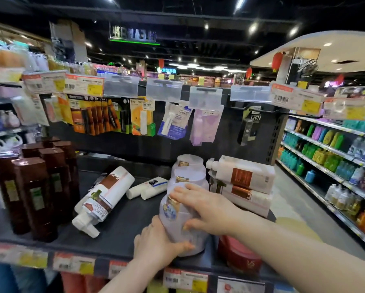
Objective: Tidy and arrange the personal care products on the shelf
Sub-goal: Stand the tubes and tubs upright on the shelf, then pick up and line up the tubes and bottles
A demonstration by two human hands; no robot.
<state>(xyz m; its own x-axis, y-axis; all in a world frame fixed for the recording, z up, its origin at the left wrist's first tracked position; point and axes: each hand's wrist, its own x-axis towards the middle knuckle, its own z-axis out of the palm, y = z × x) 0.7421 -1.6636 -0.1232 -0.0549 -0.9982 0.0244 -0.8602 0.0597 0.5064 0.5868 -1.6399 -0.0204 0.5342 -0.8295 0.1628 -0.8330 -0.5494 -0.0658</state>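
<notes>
On the head camera, the left hand (156, 243) is gripping the lavender jar (174, 226) near its base and the right hand (208, 206) is clasping its upper side; the jar is sitting, perhaps slightly tilted, at the shelf (118, 233) front, just before two matching jars (189, 174).

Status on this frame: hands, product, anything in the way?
Both hands on front lilac jar: left hand low, right hand over top. Jar at shelf front edge, two matching jars behind. White pump bottle lies toppled left, clear of it.

Glossy plastic jar (183, 225), matt dark shelf (122, 225).
</notes>
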